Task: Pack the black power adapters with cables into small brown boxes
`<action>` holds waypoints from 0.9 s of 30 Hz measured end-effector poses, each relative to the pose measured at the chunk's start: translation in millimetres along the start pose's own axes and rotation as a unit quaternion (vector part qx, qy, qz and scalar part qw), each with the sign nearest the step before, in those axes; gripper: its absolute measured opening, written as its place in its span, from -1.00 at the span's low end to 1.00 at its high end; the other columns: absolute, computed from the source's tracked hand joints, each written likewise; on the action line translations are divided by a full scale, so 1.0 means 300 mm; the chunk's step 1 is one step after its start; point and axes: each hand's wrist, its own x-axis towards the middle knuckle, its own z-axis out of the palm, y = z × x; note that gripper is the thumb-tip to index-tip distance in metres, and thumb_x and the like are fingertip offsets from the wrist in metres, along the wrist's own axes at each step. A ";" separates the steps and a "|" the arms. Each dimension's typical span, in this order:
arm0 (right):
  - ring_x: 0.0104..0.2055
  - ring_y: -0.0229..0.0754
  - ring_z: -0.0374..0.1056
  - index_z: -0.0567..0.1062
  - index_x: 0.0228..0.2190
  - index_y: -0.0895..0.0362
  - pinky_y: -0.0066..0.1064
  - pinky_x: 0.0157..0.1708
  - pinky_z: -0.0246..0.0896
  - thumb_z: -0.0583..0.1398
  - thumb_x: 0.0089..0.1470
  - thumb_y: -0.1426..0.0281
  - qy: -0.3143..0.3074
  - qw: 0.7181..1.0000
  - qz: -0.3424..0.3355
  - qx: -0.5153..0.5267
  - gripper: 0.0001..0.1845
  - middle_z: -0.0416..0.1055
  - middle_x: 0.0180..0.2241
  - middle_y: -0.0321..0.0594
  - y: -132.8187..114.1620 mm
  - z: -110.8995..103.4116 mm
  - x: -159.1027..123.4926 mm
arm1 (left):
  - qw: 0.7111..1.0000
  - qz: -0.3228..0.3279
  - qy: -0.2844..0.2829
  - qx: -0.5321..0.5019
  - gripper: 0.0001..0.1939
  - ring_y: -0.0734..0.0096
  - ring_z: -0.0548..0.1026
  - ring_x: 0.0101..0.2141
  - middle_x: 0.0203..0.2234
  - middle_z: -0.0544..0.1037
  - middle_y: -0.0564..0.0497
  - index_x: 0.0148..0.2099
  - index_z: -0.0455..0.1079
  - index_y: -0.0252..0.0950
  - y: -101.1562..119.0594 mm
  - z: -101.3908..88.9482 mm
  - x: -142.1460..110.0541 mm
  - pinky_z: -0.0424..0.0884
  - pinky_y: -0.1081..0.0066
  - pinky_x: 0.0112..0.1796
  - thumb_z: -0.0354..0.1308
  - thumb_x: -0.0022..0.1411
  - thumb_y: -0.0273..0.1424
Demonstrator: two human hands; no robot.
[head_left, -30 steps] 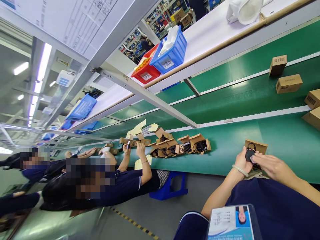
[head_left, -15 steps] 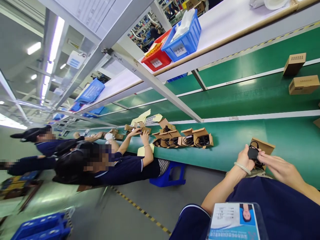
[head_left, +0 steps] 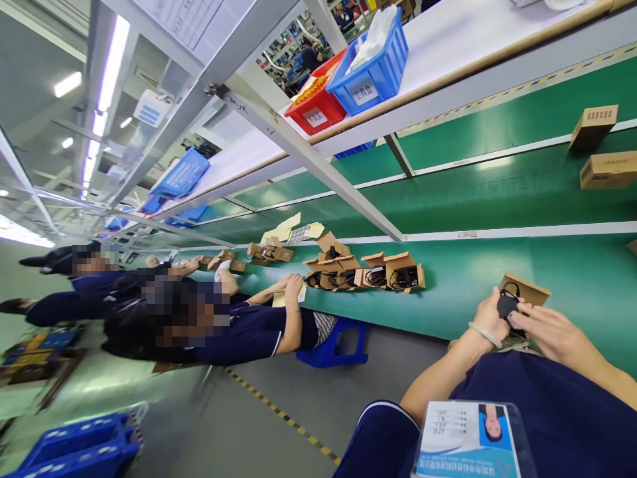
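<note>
Both of my hands close around a small black adapter with a looped cable point(head_left: 508, 305) at the near edge of the green conveyor belt point(head_left: 462, 272). My left hand point(head_left: 490, 317), with a pale bangle on its wrist, grips the adapter from the left. From the right, my right hand point(head_left: 547, 330) touches it with its fingertips. An open brown cardboard box point(head_left: 528, 289) lies on the belt just behind the adapter.
A row of open boxes point(head_left: 368, 272) holding black adapters lies further left on the belt. Closed brown boxes point(head_left: 607, 169) ride the far lane at the right. Co-workers sit at the belt on the left. Blue point(head_left: 371, 70) and red point(head_left: 313, 109) bins stand on the shelf above.
The view has swung left and slightly down. My hands stay on the adapter by the open box. The nearest co-worker has drawn both hands back from the boxes to the belt's edge.
</note>
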 end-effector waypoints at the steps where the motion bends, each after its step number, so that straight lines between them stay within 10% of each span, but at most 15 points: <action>1: 0.07 -0.08 0.29 0.47 -0.04 -0.08 -0.11 0.15 0.15 0.09 0.16 0.42 -0.022 0.999 -0.031 -0.011 -0.64 0.38 0.01 -0.33 -0.004 0.014 -0.001 | 1.000 -0.013 0.000 -0.004 -0.57 0.30 0.49 -0.39 -0.41 0.47 -0.17 -0.36 0.34 -0.42 -0.001 -0.001 -0.001 0.36 0.33 -0.23 -0.11 0.32 -0.17; 9: -0.01 0.00 0.36 0.51 -0.07 0.03 -0.14 0.01 0.32 0.03 0.21 0.23 0.049 0.969 0.191 0.147 -0.64 0.43 -0.05 -0.24 0.008 -0.027 0.024 | 1.000 -0.001 -0.001 -0.011 -0.55 0.33 0.46 -0.43 -0.43 0.47 -0.19 -0.36 0.33 -0.44 0.004 -0.005 0.011 0.32 0.43 -0.40 -0.19 0.35 -0.20; 15: 0.07 -0.05 0.29 0.49 -0.05 -0.08 -0.06 0.14 0.16 0.09 0.16 0.36 -0.027 1.000 -0.011 -0.001 -0.67 0.40 -0.01 -0.30 0.005 -0.009 -0.012 | 1.000 -0.011 -0.012 -0.001 -0.56 0.25 0.50 -0.37 -0.41 0.46 -0.17 -0.35 0.34 -0.44 -0.002 -0.015 0.021 0.35 0.31 -0.27 -0.15 0.33 -0.17; 21: -0.04 -0.01 0.38 0.52 -0.10 0.03 -0.13 -0.02 0.34 0.04 0.21 0.22 0.036 0.970 0.192 0.147 -0.65 0.45 -0.08 -0.24 0.021 -0.062 0.034 | 1.000 0.004 -0.001 0.026 -0.58 0.28 0.49 -0.41 -0.43 0.47 -0.20 -0.34 0.34 -0.45 -0.009 -0.011 0.016 0.32 0.40 -0.37 -0.03 0.29 -0.15; 24: 0.05 -0.02 0.31 0.51 -0.08 -0.05 -0.10 0.09 0.22 0.11 0.16 0.28 0.073 0.989 0.112 0.059 -0.70 0.40 -0.01 -0.28 -0.006 -0.054 0.047 | 1.000 0.011 0.003 0.020 -0.62 0.34 0.48 -0.43 -0.45 0.46 -0.16 -0.35 0.35 -0.45 -0.006 -0.007 0.016 0.32 0.43 -0.37 0.00 0.28 -0.19; 27: 0.03 -0.04 0.33 0.51 -0.09 -0.11 -0.08 0.11 0.20 0.10 0.15 0.37 -0.025 1.000 -0.005 0.014 -0.68 0.41 -0.03 -0.31 -0.029 -0.006 0.054 | 0.999 0.010 0.014 0.027 -0.60 0.36 0.46 -0.44 -0.49 0.45 -0.12 -0.39 0.36 -0.44 -0.019 -0.018 0.027 0.36 0.38 -0.28 0.01 0.27 -0.17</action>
